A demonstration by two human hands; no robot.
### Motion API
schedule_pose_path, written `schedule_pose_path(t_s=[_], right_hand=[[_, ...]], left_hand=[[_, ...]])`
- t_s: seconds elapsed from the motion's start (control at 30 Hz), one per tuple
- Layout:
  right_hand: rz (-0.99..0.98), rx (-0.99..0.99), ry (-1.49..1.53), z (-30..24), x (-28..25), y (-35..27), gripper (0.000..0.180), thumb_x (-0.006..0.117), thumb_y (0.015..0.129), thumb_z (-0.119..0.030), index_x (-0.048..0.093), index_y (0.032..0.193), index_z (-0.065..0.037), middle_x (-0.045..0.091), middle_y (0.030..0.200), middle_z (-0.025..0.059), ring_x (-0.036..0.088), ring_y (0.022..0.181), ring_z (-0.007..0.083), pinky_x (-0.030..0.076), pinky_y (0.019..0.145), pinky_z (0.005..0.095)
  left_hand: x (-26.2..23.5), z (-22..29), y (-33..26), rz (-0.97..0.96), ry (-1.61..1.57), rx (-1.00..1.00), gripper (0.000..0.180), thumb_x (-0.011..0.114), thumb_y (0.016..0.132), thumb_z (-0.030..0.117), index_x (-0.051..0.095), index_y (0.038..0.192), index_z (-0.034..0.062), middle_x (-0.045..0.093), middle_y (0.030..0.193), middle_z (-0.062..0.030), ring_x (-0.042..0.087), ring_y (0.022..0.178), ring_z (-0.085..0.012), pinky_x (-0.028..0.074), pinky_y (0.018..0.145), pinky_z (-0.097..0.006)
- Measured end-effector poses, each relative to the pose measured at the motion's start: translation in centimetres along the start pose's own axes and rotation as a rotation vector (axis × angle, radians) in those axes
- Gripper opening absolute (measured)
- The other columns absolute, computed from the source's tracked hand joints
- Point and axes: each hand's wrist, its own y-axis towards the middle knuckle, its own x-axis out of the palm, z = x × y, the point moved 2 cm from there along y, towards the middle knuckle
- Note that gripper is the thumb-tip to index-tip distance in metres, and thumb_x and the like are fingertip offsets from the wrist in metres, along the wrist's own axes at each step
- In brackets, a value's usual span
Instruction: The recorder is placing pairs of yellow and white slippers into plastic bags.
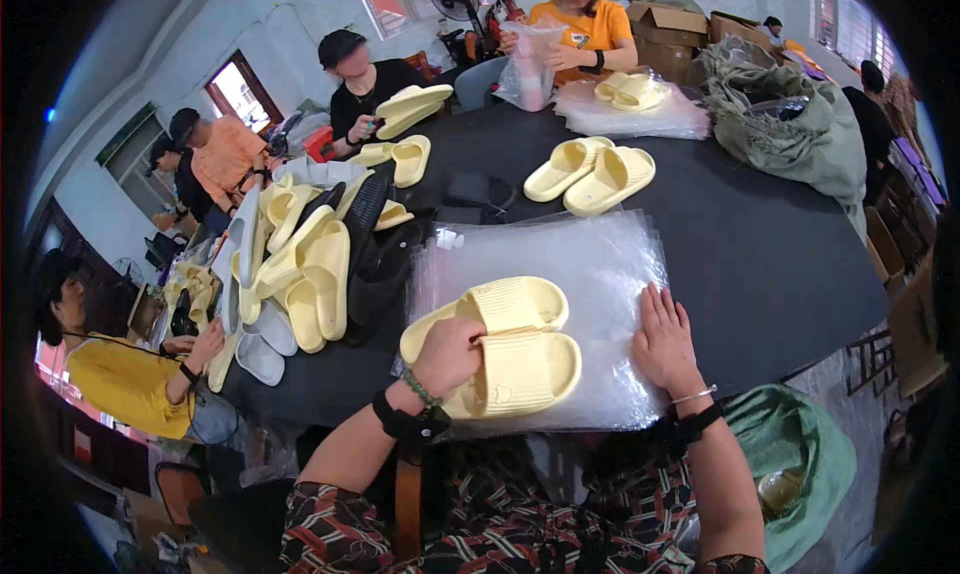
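Note:
A pair of pale yellow slide slippers [530, 369] lies side by side on a stack of clear plastic bags [610, 259] in front of me. My left hand [447, 357] is closed at the middle of the pair, its fingers gripping the inner edges where the two slippers meet. My right hand [664, 339] lies flat with fingers stretched on the right edge of the bag stack, holding nothing. Farther back on the black table [740, 244] sits another pair of yellow slippers [590, 174].
At the left is a heap of yellow, black and grey slippers [320, 274]. Black slippers [478, 194] lie behind the bags. Co-workers sit around the table; one holds a yellow slipper [412, 109], another a clear bag [530, 64]. Sacks [790, 124] bulge at the far right.

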Motion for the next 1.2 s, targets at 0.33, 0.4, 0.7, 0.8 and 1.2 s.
schedule_pose_path(t_s=[0.33, 0.4, 0.7, 0.8, 1.2], right_hand=[[0.005, -0.008, -0.047, -0.2, 0.4, 0.3, 0.068, 0.043, 0.088, -0.022, 0.035, 0.149, 0.005, 0.031, 0.160, 0.0206, 0.025, 0.150, 0.0359, 0.017, 0.122, 0.0500], [0.023, -0.007, -0.028, -0.1, 0.3, 0.3, 0.067, 0.043, 0.088, -0.022, 0.036, 0.149, 0.005, 0.031, 0.160, 0.0206, 0.025, 0.150, 0.0358, 0.018, 0.122, 0.0496], [0.036, -0.013, -0.059, 0.4, 0.6, -0.1, 0.067, 0.044, 0.088, -0.022, 0.036, 0.150, 0.004, 0.033, 0.159, 0.0214, 0.028, 0.148, 0.0370, 0.020, 0.121, 0.0511], [0.049, -0.040, -0.057, 0.2, 0.6, -0.1, 0.067, 0.044, 0.089, -0.022, 0.035, 0.150, 0.003, 0.033, 0.158, 0.0216, 0.028, 0.148, 0.0374, 0.020, 0.121, 0.0516], [0.043, -0.030, -0.022, 0.5, 0.6, 0.0, 0.066, 0.043, 0.090, -0.022, 0.035, 0.151, 0.002, 0.033, 0.159, 0.0213, 0.027, 0.149, 0.0369, 0.018, 0.121, 0.0512]], left_hand=[[-18.6, -8.8, 16.7, 0.468, 0.614, -0.027, 0.016, 0.068, 0.078, 0.013, 0.075, 0.092, 0.0082, 0.070, 0.089, -0.0189, 0.066, 0.092, -0.0360, 0.053, 0.085, -0.045], [-21.1, -9.6, 17.4, 0.456, 0.642, -0.123, 0.024, 0.072, 0.078, 0.018, 0.074, 0.099, 0.0066, 0.071, 0.097, -0.0181, 0.067, 0.096, -0.0351, 0.053, 0.088, -0.044], [-4.9, 1.9, 5.1, 0.260, 0.499, 0.191, 0.052, 0.074, 0.084, 0.033, 0.062, 0.127, 0.0063, 0.053, 0.142, -0.0189, 0.044, 0.137, -0.0400, 0.029, 0.112, -0.058], [1.6, 4.4, -0.7, 0.069, 0.282, 0.235, 0.065, 0.071, 0.086, 0.042, 0.054, 0.140, 0.0096, 0.044, 0.151, -0.0176, 0.030, 0.146, -0.0408, 0.017, 0.117, -0.063], [6.3, 6.3, -7.2, -0.191, 0.424, 0.182, 0.089, 0.072, 0.077, 0.061, 0.040, 0.153, 0.0257, 0.030, 0.159, -0.0167, 0.025, 0.146, -0.0439, 0.015, 0.114, -0.071]])
